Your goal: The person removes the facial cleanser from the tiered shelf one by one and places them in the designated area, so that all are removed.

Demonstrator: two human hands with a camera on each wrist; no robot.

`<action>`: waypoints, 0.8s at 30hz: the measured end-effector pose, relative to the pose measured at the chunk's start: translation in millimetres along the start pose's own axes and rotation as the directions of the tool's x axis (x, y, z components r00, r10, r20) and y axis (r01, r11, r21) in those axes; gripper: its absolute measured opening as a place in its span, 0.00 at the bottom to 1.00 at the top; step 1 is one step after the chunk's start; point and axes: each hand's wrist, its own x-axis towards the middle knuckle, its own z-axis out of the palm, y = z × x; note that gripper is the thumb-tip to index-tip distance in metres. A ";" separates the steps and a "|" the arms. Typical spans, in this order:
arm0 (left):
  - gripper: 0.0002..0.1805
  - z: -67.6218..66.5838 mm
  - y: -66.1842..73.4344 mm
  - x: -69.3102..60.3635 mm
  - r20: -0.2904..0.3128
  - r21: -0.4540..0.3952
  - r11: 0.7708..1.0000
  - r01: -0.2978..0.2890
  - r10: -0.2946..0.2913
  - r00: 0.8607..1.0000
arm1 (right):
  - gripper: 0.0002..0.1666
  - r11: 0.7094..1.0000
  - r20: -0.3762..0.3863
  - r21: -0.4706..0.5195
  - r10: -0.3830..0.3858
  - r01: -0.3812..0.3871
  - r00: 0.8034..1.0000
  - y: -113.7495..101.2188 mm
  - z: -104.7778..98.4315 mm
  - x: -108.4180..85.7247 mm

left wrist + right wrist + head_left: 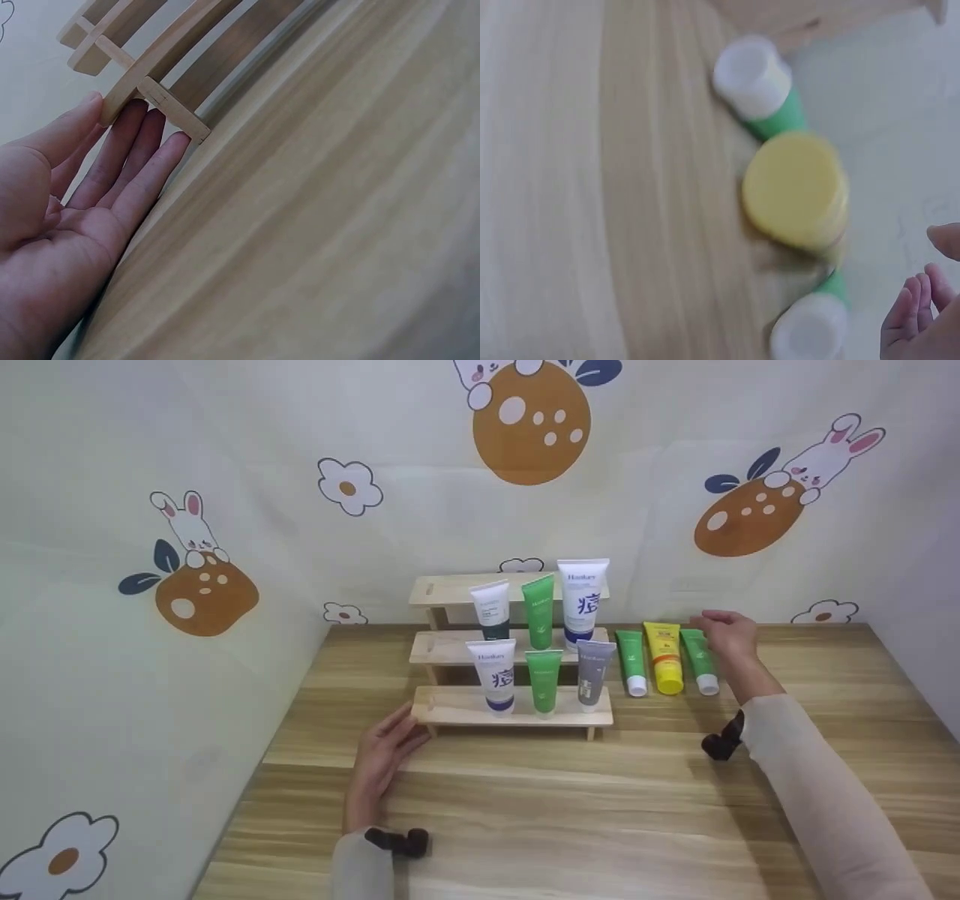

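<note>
A three-step wooden display stand [457, 716] bears several squeeze tubes. On its lowest step stand a white tube [491, 671], a green tube [544, 679] and a grey tube [594, 671]. Another white tube [490, 604], a green one [539, 611] and a large white one [583, 592] stand higher up. My left hand [386, 754] pinches the lowest step's left end, thumb at the board's edge and fingers [135, 180] beneath it. Beside the right-hand green tube [699, 660] is my right hand [727, 641]; its thumb and fingers are apart, with nothing visible between them.
Right of the stand, a green tube with a white cap [631, 660] and a yellow tube [664, 656] lie in a row with the right-hand green one. Behind the wooden table [540, 810] hangs a rabbit-patterned cloth [420, 435], which also covers the sides.
</note>
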 end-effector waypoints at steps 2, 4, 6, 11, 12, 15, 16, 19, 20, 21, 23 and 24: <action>0.29 0.1 0.5 0.3 0.001 0.003 1.000 -0.004 0.004 1.000 | 0.36 0.999 0.021 0.025 -0.048 0.047 0.999 -6.7 2.2 -7.7; 0.29 0.2 0.8 0.2 0.001 0.006 1.000 -0.006 0.006 1.000 | 0.36 0.995 0.036 0.040 -0.095 0.093 0.995 -12.4 4.4 -15.1; 0.29 0.1 0.5 0.5 -0.003 0.006 1.000 -0.005 0.005 1.000 | 0.38 0.989 0.050 0.055 -0.141 0.138 0.989 -17.1 6.3 -21.3; 0.29 -0.5 -0.6 -0.2 -0.009 0.008 1.000 -0.005 0.005 1.000 | 0.39 0.964 0.072 0.134 -0.239 0.228 0.968 -26.9 15.0 -34.6; 0.29 -0.6 -0.8 -0.3 -0.008 0.009 1.000 -0.007 0.007 1.000 | 0.39 0.958 0.079 0.151 -0.256 0.243 0.963 -28.8 17.4 -37.5; 0.29 -0.6 -1.4 0.2 -0.007 0.007 1.000 -0.006 0.006 1.000 | 0.38 0.941 0.095 0.167 -0.312 0.294 0.945 -35.8 24.8 -47.0; 0.28 -0.5 -1.5 0.6 -0.009 0.006 1.000 -0.004 0.004 1.000 | 0.39 0.935 0.100 0.169 -0.331 0.312 0.938 -38.3 27.1 -50.6; 0.28 -0.3 -1.5 1.2 -0.015 0.009 1.000 0.000 0.000 1.000 | 0.39 0.913 0.123 0.187 -0.387 0.362 0.914 -46.1 33.7 -60.8; 0.28 -0.2 -1.3 1.3 -0.018 0.012 1.000 0.001 -0.001 1.000 | 0.39 0.907 0.134 0.191 -0.404 0.376 0.905 -48.4 35.9 -64.0; 0.28 -0.2 -1.2 1.4 -0.018 0.016 1.000 0.002 -0.001 1.000 | 0.39 0.900 0.145 0.197 -0.419 0.388 0.897 -50.3 38.0 -67.1; 0.28 -0.1 -0.8 1.3 -0.015 0.023 1.000 0.001 -0.001 1.000 | 0.38 0.887 0.166 0.208 -0.447 0.412 0.879 -53.2 42.5 -72.6; 0.28 -0.2 -1.0 1.6 -0.014 0.020 1.000 0.002 -0.001 1.000 | 0.38 0.880 0.176 0.211 -0.463 0.426 0.869 -54.1 44.5 -75.1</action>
